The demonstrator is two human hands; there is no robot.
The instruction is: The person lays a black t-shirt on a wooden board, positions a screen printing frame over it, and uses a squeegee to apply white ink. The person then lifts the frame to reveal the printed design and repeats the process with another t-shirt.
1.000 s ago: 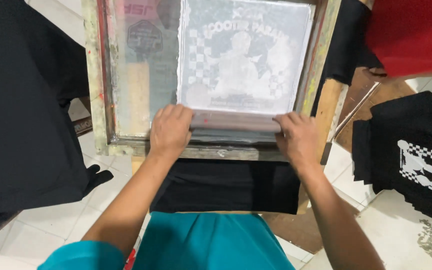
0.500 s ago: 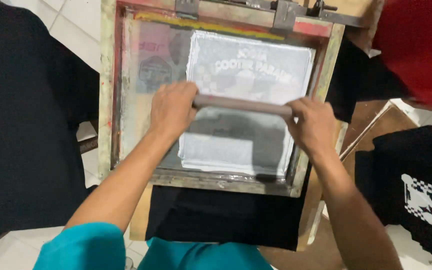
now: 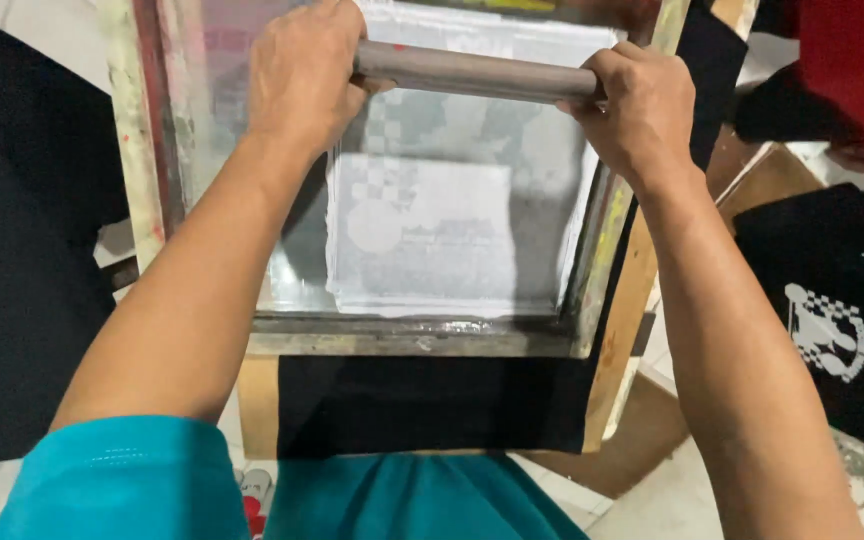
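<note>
Whereas a second earlier the squeegee [image 3: 472, 72] lies at the near rail of the screen frame [image 3: 422, 335], it now sits at the far end of the mesh [image 3: 422, 235], so a full pass across the stencil is judged complete. The left hand [image 3: 302, 75] is closed around the left end of the grey handle, and the right hand [image 3: 642, 105] is closed around the right end; both forearms reach straight out over the frame. A pale, even film of white ink covers the checked design area, which suggests the mesh is flooded or freshly printed. The black garment [image 3: 432, 405] lies flat on the platen beneath the frame, its near edge showing below the rail. To the right, well apart, a printed black shirt [image 3: 832, 320] rests with its white motif up.
</note>
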